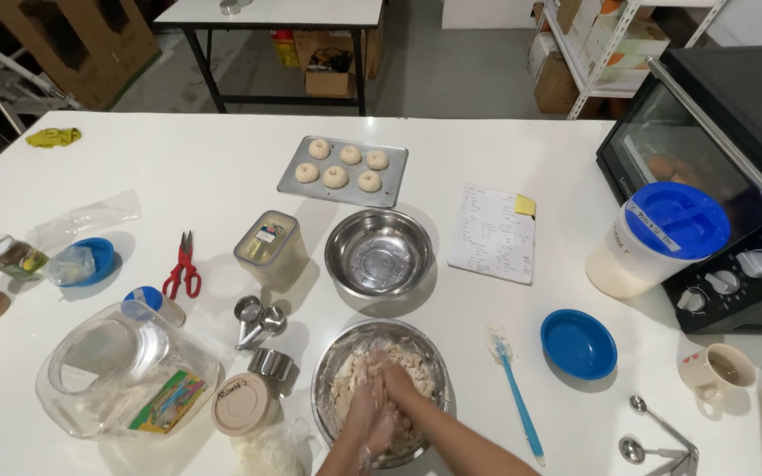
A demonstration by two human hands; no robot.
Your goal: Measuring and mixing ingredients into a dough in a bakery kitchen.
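Both my hands are pressed together inside a steel mixing bowl [332,370] near the table's front edge, kneading pale crumbly dough [346,383]. My left hand [365,412] and my right hand [399,386] are clasped on a lump of that dough, both smeared with it. Just behind stands an empty steel bowl [378,254]. Farther back lies a metal baking tray [293,179] with several small round dough pieces on it.
Left: a clear plastic jar [125,370] on its side, a round lid [244,404], measuring cups [257,319], red scissors [183,269], a clear lidded box [268,242]. Right: a blue spatula [515,388], blue dish [578,344], paper sheet [493,234], blue-lidded tub [654,242], black oven [725,167], cup [716,370].
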